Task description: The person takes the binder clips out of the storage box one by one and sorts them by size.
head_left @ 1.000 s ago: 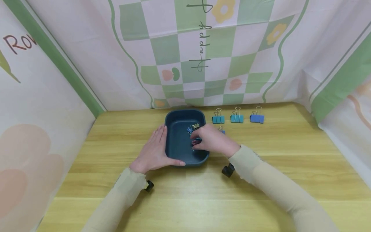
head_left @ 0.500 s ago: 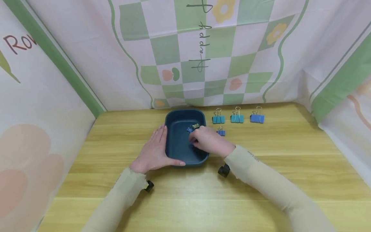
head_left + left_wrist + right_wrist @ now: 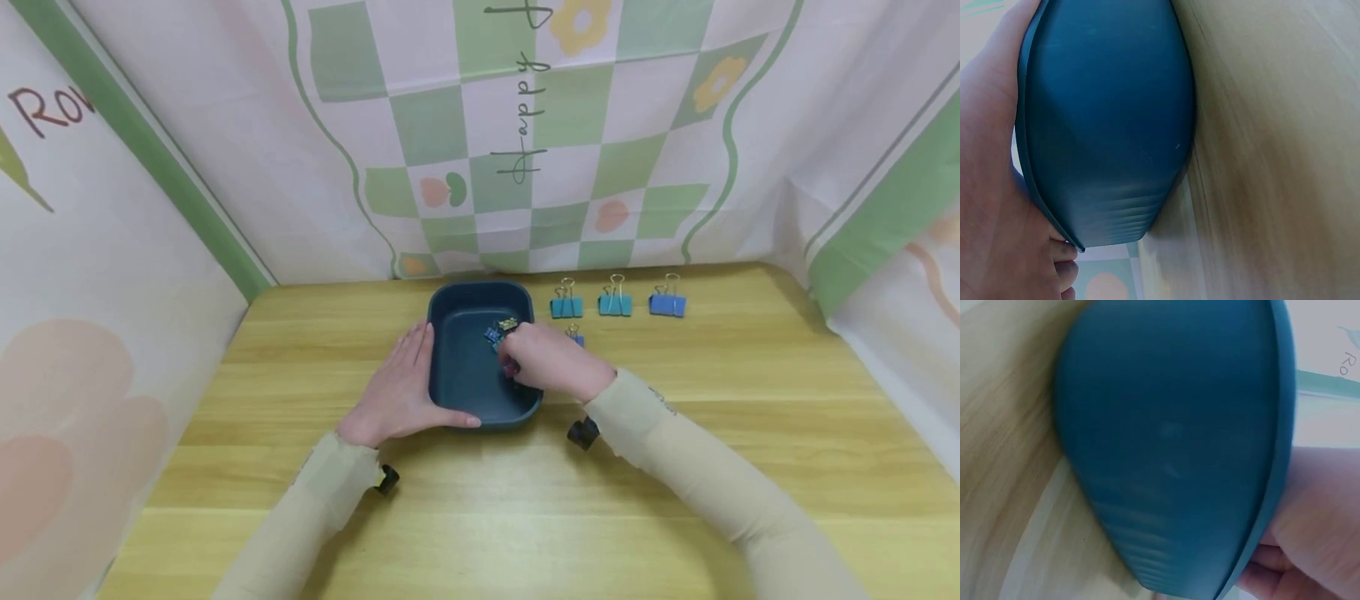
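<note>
A dark blue rectangular tray (image 3: 457, 379) stands on the table. My left hand (image 3: 397, 392) rests along its left side with straight fingers, the thumb lying over the front rim. In the head view my right hand (image 3: 551, 358) reaches over the right rim with curled fingers and pinches a small magenta binder clip (image 3: 512, 367), mostly hidden by the fingers. Just beyond the fingertips, a small blue binder clip (image 3: 492, 335) and a gold one (image 3: 508, 324) lie in the tray. Both wrist views mainly show the tray's outer walls, and the right hand's hold is hidden there.
To the right of the tray, teal binder clips (image 3: 566, 307) (image 3: 615, 305) and a larger blue binder clip (image 3: 667, 305) stand in a row. A small blue clip (image 3: 578, 340) is partly behind my right hand. A patterned curtain (image 3: 495, 208) borders the table's back edge.
My right hand dips left into the tray, then draws slightly back right. The magenta clip, hidden half a second ago, shows again at its fingertips. The left hand and tray stay put.
</note>
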`<act>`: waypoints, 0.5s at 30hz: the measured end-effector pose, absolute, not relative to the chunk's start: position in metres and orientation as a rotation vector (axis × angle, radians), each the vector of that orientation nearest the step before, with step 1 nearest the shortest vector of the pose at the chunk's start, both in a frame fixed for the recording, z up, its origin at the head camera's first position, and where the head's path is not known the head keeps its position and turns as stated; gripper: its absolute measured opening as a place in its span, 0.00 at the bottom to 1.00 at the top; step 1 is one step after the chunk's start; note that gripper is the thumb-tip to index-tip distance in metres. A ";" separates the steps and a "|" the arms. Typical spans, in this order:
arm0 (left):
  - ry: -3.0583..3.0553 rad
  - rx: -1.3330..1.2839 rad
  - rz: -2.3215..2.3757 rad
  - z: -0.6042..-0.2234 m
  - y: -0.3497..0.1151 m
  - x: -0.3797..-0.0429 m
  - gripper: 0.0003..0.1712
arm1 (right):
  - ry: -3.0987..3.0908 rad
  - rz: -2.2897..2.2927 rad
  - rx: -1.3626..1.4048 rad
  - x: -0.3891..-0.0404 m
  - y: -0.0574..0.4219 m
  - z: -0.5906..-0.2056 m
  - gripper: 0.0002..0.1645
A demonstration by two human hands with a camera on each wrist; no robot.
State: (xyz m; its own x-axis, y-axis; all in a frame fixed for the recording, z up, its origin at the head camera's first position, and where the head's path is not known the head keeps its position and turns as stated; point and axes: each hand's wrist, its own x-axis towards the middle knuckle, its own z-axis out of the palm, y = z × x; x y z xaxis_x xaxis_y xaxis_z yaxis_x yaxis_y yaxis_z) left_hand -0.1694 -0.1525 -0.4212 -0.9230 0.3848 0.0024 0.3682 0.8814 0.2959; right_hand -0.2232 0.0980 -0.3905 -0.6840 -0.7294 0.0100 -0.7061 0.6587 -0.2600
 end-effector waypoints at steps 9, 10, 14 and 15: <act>2.986 0.603 0.423 -0.419 -0.152 -0.168 0.89 | 2.684 -0.641 -1.226 -0.229 0.091 -0.392 0.05; 2.989 0.608 0.420 -0.419 -0.152 -0.169 0.88 | 2.650 -0.685 -1.224 -0.230 0.089 -0.392 0.05; 2.998 0.619 0.416 -0.419 -0.152 -0.169 0.88 | 2.540 -0.744 -1.203 -0.233 0.079 -0.397 0.08; 3.000 0.620 0.413 -0.419 -0.152 -0.169 0.88 | 2.524 -0.738 -1.202 -0.234 0.077 -0.398 0.08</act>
State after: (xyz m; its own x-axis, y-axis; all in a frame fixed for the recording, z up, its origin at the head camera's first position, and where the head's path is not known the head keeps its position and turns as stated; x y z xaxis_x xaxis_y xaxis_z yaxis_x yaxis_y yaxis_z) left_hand -0.1688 -0.1517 -0.4193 -0.9184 0.3957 0.0051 0.3823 0.8839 0.2694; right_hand -0.2341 0.0775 -0.3982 -0.6288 -0.7775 -0.0072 -0.6513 0.5317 -0.5414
